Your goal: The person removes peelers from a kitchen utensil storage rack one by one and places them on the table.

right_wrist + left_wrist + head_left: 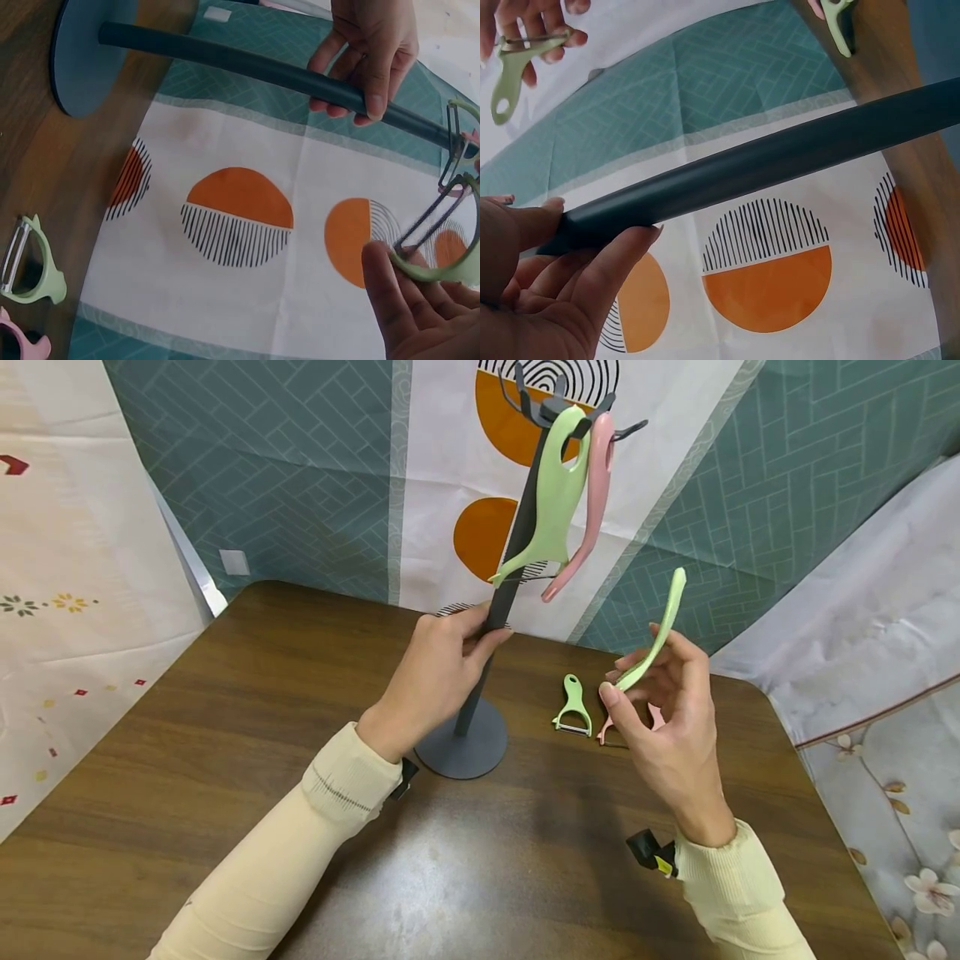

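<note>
My left hand [438, 668] grips the dark post of a hook stand [504, 597], thumb and fingers on either side of it. From the hooks at its top hang a green peeler [557, 497] and a pink peeler [596, 493]. To the right of the post, my right hand [675, 718] pinches another green peeler [660, 639] by its blade end, handle pointing up. In the right wrist view the blade of this held peeler [431, 274] faces the post, and the fingertips are at its frame.
On the brown table [300, 685] lies a green peeler [573, 703] right of the round stand base [480, 752]. Beside it a pink peeler [656, 717] is partly hidden behind my right hand. A patterned cloth [300, 485] hangs behind the table.
</note>
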`<state>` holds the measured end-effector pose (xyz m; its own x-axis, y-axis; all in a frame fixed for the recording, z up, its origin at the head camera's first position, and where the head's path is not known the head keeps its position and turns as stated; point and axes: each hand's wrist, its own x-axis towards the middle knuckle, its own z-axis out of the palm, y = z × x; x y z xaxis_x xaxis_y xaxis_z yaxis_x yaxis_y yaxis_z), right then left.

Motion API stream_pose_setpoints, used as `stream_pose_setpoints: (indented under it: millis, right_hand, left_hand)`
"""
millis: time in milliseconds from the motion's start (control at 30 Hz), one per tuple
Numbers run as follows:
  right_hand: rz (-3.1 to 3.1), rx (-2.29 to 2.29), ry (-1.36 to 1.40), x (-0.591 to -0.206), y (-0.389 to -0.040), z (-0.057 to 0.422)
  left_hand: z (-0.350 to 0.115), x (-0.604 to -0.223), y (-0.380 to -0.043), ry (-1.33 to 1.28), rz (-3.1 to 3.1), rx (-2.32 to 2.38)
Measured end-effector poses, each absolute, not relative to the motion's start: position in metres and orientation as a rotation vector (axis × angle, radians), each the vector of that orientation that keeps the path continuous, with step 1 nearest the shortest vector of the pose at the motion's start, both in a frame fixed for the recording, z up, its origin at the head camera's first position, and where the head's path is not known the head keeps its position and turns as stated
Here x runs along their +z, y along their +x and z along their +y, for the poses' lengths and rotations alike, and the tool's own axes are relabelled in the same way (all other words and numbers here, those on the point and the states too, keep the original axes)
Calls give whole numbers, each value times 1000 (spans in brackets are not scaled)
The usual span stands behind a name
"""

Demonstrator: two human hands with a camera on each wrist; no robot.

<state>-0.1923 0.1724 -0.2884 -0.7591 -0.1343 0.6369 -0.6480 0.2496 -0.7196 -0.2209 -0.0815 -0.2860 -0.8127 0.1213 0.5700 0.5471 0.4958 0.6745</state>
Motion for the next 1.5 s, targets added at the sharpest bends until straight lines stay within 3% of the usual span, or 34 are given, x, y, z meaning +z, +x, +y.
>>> stream_pose_setpoints:
  millis: [1500]
  right_hand:
    - [-2276,1256,578,-297,-188,174]
  left_hand:
    - [-83,-286,-222,-550,-2311,-1292]
